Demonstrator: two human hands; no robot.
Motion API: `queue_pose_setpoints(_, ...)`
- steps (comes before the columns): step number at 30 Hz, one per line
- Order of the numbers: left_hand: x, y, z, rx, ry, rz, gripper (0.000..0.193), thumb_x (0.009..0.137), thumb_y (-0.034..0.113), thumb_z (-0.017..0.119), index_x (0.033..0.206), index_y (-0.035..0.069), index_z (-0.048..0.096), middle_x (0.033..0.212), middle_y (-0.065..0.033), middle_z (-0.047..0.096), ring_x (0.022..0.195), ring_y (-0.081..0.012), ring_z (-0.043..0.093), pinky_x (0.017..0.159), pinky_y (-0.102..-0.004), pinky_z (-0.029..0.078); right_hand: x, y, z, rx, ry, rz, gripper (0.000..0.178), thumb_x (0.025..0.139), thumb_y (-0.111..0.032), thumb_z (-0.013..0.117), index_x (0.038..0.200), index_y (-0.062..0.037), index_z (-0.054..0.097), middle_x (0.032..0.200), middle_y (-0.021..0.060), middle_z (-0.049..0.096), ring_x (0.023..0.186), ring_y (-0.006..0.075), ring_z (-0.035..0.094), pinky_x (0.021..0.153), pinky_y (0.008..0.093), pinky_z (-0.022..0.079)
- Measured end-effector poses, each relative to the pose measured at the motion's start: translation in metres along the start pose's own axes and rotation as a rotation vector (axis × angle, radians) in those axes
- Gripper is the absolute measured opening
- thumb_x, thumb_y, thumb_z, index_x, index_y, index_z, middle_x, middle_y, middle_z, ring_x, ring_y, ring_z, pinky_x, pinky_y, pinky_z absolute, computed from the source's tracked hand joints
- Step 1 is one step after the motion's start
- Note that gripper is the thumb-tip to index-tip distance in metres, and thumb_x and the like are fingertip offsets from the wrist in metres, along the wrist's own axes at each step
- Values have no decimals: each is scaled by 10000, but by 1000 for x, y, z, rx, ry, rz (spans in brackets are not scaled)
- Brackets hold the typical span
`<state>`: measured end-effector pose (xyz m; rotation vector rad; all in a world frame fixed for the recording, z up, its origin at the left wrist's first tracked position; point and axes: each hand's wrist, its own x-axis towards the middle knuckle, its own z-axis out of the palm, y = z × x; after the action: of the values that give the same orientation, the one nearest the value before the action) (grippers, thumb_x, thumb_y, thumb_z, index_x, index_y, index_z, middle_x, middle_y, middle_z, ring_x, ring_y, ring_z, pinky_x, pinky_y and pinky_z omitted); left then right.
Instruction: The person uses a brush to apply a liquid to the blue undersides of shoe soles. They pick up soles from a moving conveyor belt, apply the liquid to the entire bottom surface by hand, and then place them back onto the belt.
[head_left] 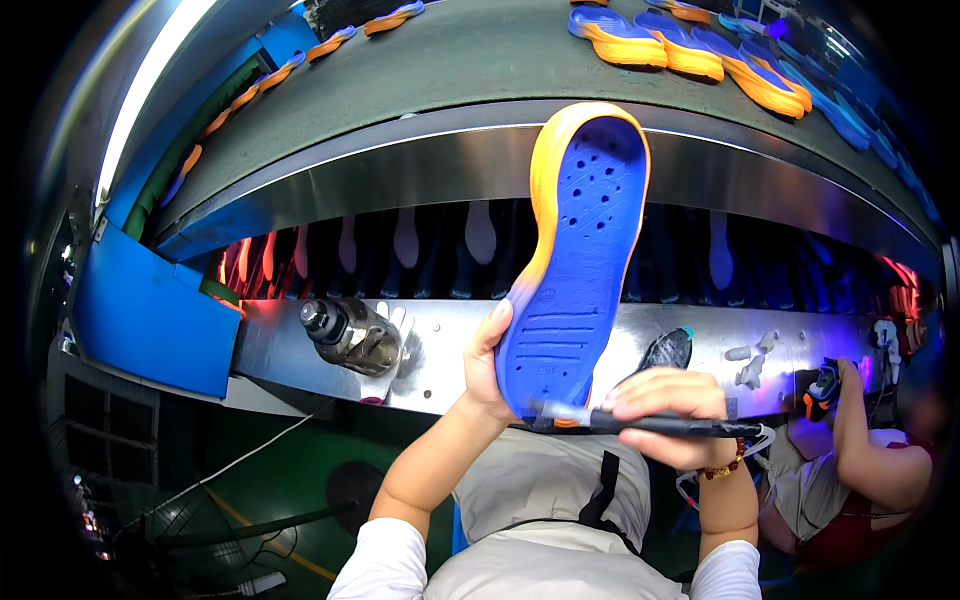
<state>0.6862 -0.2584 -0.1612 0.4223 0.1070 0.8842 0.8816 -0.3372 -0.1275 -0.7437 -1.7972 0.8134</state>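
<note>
A grey conveyor belt [450, 60] curves across a factory workstation, carrying orange-and-blue shoe soles [690, 45] along its far side. Below the belt runs a shiny steel ledge [280, 350], where a dark bottle [350, 335] lies on its side. In front of the belt, the left hand [487, 365] grasps the heel of a blue shoe sole with an orange rim [580, 260], holding it upright. The right hand [672, 415] is clenched around a thin dark tool [690, 427] touching the sole's heel. Right of the belt, another person's arm [865, 440] reaches to the ledge.

Open steel ledge [470, 360] between bottle [352, 335] at left end and upheld shoe sole [578, 265]; black sole [665, 352], co-worker's arm [865, 440] crowding right end.
</note>
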Motion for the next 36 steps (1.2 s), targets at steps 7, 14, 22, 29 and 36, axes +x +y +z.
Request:
queue_pose_setpoints(7,1,14,-8,-142,-28,-352,579,872,338,461,1302,-33,350,1236,-212,487,1092,-313,530,965,-417,400,-8,-18,3,-49,-278,-81,213,658,-51,745,855,-50,663,861,99,674,802,227,660,672,294,511)
queue_pose_setpoints(14,-4,19,3,339,47,-725,566,863,298,521,1287,-45,372,1194,-221,511,1059,-283,556,925,-382,434,-11,-8,-15,-288,-553,52,218,738,-65,610,947,-113,650,1000,21,655,753,228,649,629,272,515)
queue_pose_setpoints(22,-9,22,15,593,76,-812,546,898,355,464,1318,18,377,1187,-150,514,1026,-193,547,881,-312,449,-3,-19,-32,-465,-731,99,229,750,-116,591,973,-115,641,985,27,653,869,203,639,683,277,516)
queue_pose_setpoints(29,-16,31,14,652,125,-730,573,882,370,491,1308,5,374,1193,-171,515,1049,-221,552,895,-329,452,-11,0,-55,-483,-639,229,288,707,-136,642,984,-57,627,998,76,650,878,235,631,721,315,509)
queue_pose_setpoints(36,-25,-9,-22,21,154,-548,583,878,374,453,1333,35,319,1233,-201,481,1086,-336,522,877,-524,446,-13,15,-22,75,-101,474,214,755,-75,674,955,2,657,877,101,674,741,151,644,680,238,505)
